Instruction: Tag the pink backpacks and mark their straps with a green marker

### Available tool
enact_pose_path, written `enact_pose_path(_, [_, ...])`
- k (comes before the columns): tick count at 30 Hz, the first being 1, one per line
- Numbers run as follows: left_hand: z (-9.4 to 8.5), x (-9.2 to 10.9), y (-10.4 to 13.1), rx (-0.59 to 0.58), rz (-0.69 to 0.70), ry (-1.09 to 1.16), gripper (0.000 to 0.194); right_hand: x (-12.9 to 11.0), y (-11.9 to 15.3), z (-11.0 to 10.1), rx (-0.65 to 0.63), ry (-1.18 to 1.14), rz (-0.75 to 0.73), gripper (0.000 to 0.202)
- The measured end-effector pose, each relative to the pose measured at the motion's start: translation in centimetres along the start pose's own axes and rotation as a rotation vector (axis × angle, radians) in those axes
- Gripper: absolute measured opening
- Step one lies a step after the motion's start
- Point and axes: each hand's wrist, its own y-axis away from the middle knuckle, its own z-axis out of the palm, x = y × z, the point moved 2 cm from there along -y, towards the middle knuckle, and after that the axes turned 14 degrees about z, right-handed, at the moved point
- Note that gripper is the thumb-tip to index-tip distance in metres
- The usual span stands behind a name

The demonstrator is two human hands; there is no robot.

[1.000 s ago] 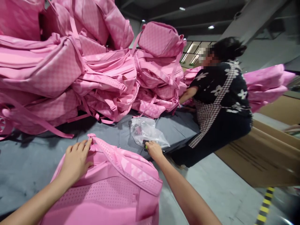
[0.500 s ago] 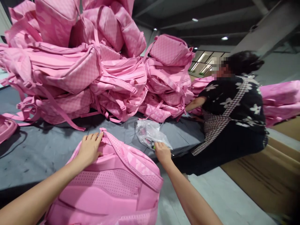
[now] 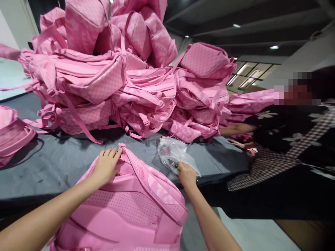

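A pink backpack (image 3: 123, 205) stands in front of me at the table's edge, its dotted, padded panel facing me. My left hand (image 3: 107, 165) is closed on its top edge, near the upper corner with the strap loop. Off the backpack's right side, my right hand (image 3: 187, 174) is closed around a small black and green item (image 3: 177, 167), mostly hidden by the fingers. That hand is at the near edge of a clear plastic bag (image 3: 171, 150) lying on the table. Small dark and pinkish contents show through the plastic; what they are I cannot make out.
Pink backpacks (image 3: 89, 76) are piled high along the far side of the grey-covered table (image 3: 65, 167), with loose straps hanging down. Another pink bag (image 3: 13, 136) lies at the left. A co-worker (image 3: 288, 129) in a checked apron leans in at the right, arms by the pile.
The view has turned slightly left, so the pile and the co-worker appear farther right. Both my hands keep their places at the backpack and the plastic bag.
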Motion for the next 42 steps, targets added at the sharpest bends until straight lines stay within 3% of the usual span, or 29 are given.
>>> enact_pose_path(2, [-0.5, 0.1, 0.0, 0.087, -0.013, 0.093, 0.074, 0.3, 1.6, -2.9, 0.094, -0.192, 0.062, 0.030])
enact_pose_path(4, [-1.5, 1.0, -0.1, 0.250, -0.011, 0.220, 0.063, -0.6, 3.4, -6.3, 0.117, -0.586, 0.107, 0.027])
enact_pose_path(7, [-3.1, 3.5, 0.0, 0.424, 0.080, 0.492, 0.050, -4.3, 6.4, -11.3, -0.102, -1.060, -0.027, 0.034])
enact_pose_path(10, [-3.6, 6.2, 0.4, 0.323, 0.136, 0.860, 0.024, -8.7, 9.2, -15.1, -0.282, -1.181, -0.247, 0.028])
enact_pose_path(12, [-3.8, 7.0, 1.2, 0.310, 0.048, 1.035, 0.014, -10.8, 10.5, -16.2, -0.306, -1.244, -0.282, 0.027])
enact_pose_path(15, [-4.4, 6.5, 2.7, 0.446, -0.113, 1.126, 0.019, -12.8, 11.3, -16.2, -0.355, -1.261, -0.291, 0.027])
enact_pose_path(17, [-4.7, 5.5, 4.0, 0.488, -0.118, 1.132, 0.016, -13.8, 11.2, -15.8, -0.358, -1.210, -0.343, 0.026])
enact_pose_path(19, [-4.8, 3.9, 5.8, 0.563, -0.071, 1.017, 0.017, -14.5, 10.8, -15.5, -0.213, -1.142, -0.417, 0.022])
enact_pose_path(22, [-3.8, 0.8, 9.4, 0.703, -0.148, 0.600, 0.042, -15.9, 9.8, -15.1, 0.020, -1.016, -0.562, 0.014])
enact_pose_path(24, [-2.1, -0.9, 11.6, 0.636, -0.285, 0.423, 0.062, -17.3, 9.2, -14.9, 0.010, -0.900, -0.660, 0.023])
enact_pose_path(27, [0.5, -1.9, 13.1, 0.379, -0.410, 0.419, 0.089, -20.0, 8.5, -14.5, -0.178, -0.598, -0.723, 0.039])
enact_pose_path(30, [2.0, -1.4, 13.1, 0.221, -0.447, 0.452, 0.083, -22.6, 8.6, -14.0, -0.399, -0.230, -0.767, 0.033])
enact_pose_path(35, [2.9, -1.2, 13.0, 0.236, -0.447, 0.374, 0.062, -25.3, 9.6, -12.7, -0.497, 0.023, -0.868, 0.020])
enact_pose_path(42, [4.0, -1.7, 13.2, 0.296, -0.395, 0.330, 0.064, -26.3, 9.5, -11.7, -0.549, 0.061, -0.961, 0.018])
